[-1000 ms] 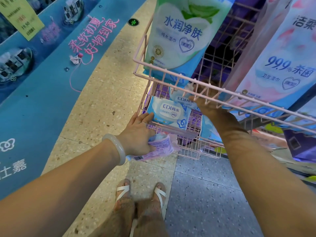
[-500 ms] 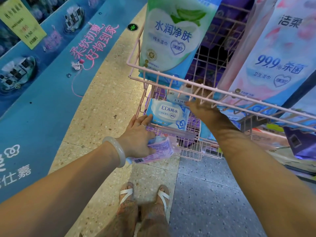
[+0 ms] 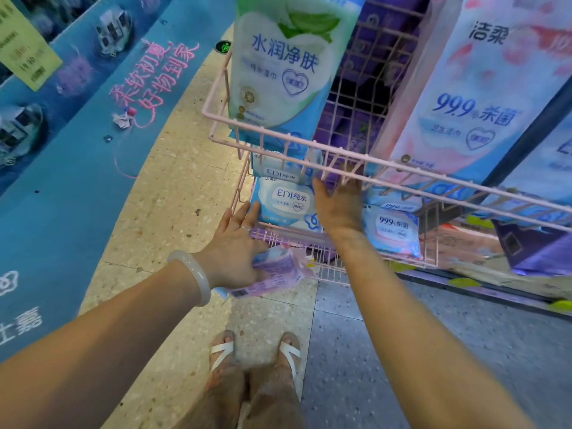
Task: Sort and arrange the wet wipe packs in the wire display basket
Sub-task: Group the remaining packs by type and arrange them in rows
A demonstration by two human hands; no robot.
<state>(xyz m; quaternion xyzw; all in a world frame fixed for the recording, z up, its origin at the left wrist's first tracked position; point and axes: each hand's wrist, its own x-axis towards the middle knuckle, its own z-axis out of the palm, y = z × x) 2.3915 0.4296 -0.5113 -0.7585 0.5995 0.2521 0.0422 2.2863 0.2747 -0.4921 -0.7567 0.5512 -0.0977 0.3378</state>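
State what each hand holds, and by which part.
The left hand has its grip on a purple pack, thumb and palm on its near end. The right hand holds nothing, fingers spread inside the wire basket.

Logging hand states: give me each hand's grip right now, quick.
Left hand: holding a flat purple plastic wet wipe pack, fingertips stretched toward the basket.
Right hand: open, holding nothing, fingers up behind the pink wire rail.

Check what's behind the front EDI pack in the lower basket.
A second EDI pack stands right behind the front EDI pack; only its top strip shows. Anything deeper is hidden by the upper basket.
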